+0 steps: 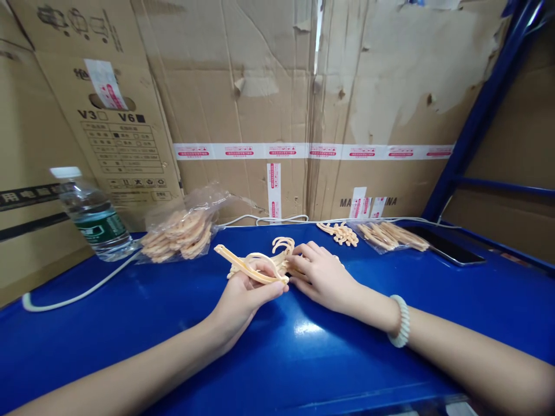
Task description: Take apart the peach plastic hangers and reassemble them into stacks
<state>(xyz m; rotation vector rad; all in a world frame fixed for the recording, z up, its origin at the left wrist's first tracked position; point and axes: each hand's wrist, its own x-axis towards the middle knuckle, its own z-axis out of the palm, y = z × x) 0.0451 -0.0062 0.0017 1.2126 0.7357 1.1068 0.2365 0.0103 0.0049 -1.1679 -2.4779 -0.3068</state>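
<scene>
My left hand (251, 294) is closed, pinching a long, pale orange curved strip (243, 267) between thumb and fingers. The strip looks like plastic; one end points up to the left, the other lies at my thumb tip. Just behind it, a loose pile of similar curved pieces (282, 247) rests on the blue table. My right hand (323, 274) reaches over this pile from the right, wearing a pale beaded bracelet (399, 321). Its fingers are bent down among the pieces, and whatever lies between the fingertips is hidden.
A clear bag of curved pieces (180, 234) and a water bottle (95, 216) stand at the left. Small pieces (340, 233), a flat bag of strips (388, 236) and a phone (446, 245) lie back right. A white cable (82, 300) crosses the blue table (277, 358) before cardboard (243, 104).
</scene>
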